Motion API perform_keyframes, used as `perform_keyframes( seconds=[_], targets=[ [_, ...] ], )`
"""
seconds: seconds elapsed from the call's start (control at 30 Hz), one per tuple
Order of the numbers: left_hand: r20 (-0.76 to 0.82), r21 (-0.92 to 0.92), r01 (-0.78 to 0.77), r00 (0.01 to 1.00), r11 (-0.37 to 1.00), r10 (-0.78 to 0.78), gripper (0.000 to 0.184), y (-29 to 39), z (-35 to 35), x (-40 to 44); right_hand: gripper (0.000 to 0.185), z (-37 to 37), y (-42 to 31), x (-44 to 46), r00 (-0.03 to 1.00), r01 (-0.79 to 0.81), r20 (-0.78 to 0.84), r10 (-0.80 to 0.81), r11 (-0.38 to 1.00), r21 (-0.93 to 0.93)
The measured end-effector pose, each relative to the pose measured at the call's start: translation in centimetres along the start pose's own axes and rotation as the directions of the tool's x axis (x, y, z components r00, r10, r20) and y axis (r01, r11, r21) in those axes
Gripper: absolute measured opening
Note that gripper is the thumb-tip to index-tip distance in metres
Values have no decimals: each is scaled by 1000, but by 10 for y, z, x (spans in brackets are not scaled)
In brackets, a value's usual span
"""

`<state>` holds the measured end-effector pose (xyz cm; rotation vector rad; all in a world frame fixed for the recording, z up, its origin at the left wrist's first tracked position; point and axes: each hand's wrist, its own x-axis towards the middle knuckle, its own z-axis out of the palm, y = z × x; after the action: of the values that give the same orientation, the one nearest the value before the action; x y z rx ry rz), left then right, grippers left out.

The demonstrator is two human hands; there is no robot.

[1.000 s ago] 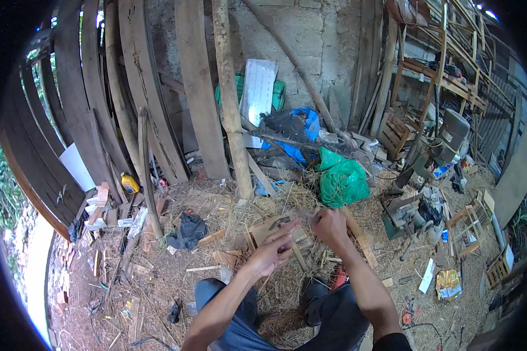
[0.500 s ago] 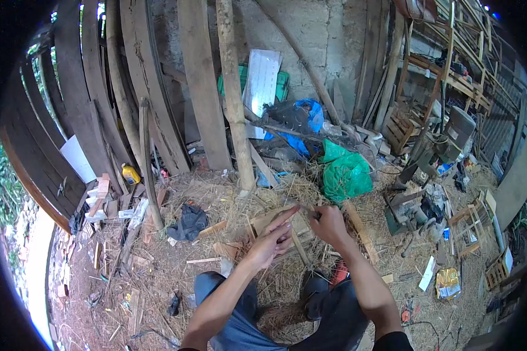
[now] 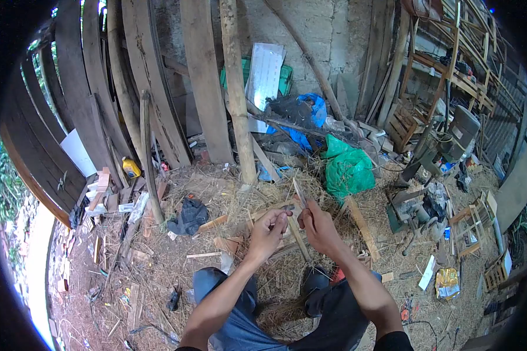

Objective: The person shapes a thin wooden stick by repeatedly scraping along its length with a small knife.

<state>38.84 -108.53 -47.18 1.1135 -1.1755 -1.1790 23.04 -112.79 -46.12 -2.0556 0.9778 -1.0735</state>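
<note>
My right hand (image 3: 317,227) is closed round the handle of a knife, whose narrow blade (image 3: 299,192) points up and slightly left. Just left of it, my left hand (image 3: 268,235) is closed, thumb and fingertips pinched together. A small dark bit (image 3: 288,207) shows at those fingertips, too small to name. The two hands are close together but apart, above a wooden frame or set of boards (image 3: 263,216) between my knees. A thin wooden strip (image 3: 300,241) slants below the hands.
Straw and wood scraps cover the ground. A green plastic bag (image 3: 349,169) lies ahead, near a wooden post (image 3: 238,99). A dark cloth (image 3: 188,216) is to the left. Metal machinery (image 3: 439,149) stands at right; a loose board (image 3: 362,225) lies near my right arm.
The knife blade has swung from pointing left to pointing upward. My left hand's outstretched index finger has drawn back from the blade, and its fingers have curled into a pinch.
</note>
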Motion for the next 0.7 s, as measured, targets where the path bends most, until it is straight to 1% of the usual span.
perform_keyframes(
  seconds=[0.07, 0.1, 0.13, 0.17, 0.2, 0.23, 0.27, 0.3, 0.33, 0.37, 0.4, 0.43, 0.47, 0.5, 0.53, 0.57, 0.63, 0.67, 0.7],
  targets=[
    [-13, 20, -17, 1000, 1000, 17, 19, -2, -2, 1, 30, -2, -4, -1, 1000, -25, 5, 26, 981, -194],
    [-31, 37, -53, 998, 998, 54, 17, -5, -2, 3, 30, -3, -11, -1, 1000, -23, 7, 25, 981, -193],
    [-46, 55, -87, 995, 995, 89, 15, -8, -2, 3, 32, -4, -21, 0, 1000, 16, 4, -16, 968, -251],
    [-44, 54, -84, 995, 995, 87, 15, -10, -2, 3, 35, -4, -26, 0, 999, 51, 2, -54, 950, -307],
    [-62, 94, -120, 990, 988, 126, 13, -11, -2, 3, 35, -3, -22, -1, 999, 49, 0, -52, 950, -308],
    [-79, 135, -157, 983, 978, 168, 12, -11, -2, 4, 36, -2, -15, 1, 991, 133, 24, -132, 931, -340],
    [-77, 135, -158, 982, 978, 170, 12, -11, -1, 3, 37, 0, -11, 1, 976, 216, 52, -212, 904, -369],
    [-77, 221, -203, 971, 954, 224, 12, -10, -1, 1, 37, 1, -9, 2, 975, 218, 51, -214, 903, -371],
    [-73, 304, -245, 958, 921, 279, 12, -9, -1, 1, 37, 3, -8, 2, 963, 266, 64, -261, 893, -364],
    [-74, 304, -249, 956, 920, 283, 12, -10, -2, 1, 37, 4, -9, 3, 949, 313, 76, -307, 881, -356],
    [-74, 329, -219, 964, 919, 256, 12, -12, -3, 1, 37, 2, -10, 4, 948, 316, 76, -309, 880, -356],
    [-76, 352, -187, 971, 917, 227, 11, -13, -3, 1, 37, 0, -13, 4, 959, 283, 98, -266, 891, -355],
    [-78, 353, -187, 971, 917, 227, 11, -14, -3, 1, 36, -2, -14, 4, 968, 250, 119, -222, 901, -353],
    [-52, 252, -215, 970, 944, 235, 11, -14, -2, 2, 36, -3, -9, 6, 967, 251, 119, -223, 901, -352],
    [-28, 146, -238, 969, 960, 244, 12, -13, -1, 1, 38, -4, -1, 8, 971, 238, 65, -228, 929, -285],
    [-27, 147, -237, 969, 960, 244, 12, -11, -1, -1, 41, -7, 4, 10, 973, 226, 9, -230, 950, -215],
    [63, 133, -119, 992, 984, 112, 14, -4, -1, -8, 43, -22, 1, 14, 974, 222, 5, -227, 948, -230],
    [68, 135, -120, 991, 983, 112, 14, -5, -1, -8, 45, -27, 0, 15, 974, 219, 1, -225, 945, -244],
    [57, 87, -55, 997, 995, 50, 14, -6, 0, -7, 45, -24, 2, 13, 974, 221, -1, -228, 944, -245]
  ],
)
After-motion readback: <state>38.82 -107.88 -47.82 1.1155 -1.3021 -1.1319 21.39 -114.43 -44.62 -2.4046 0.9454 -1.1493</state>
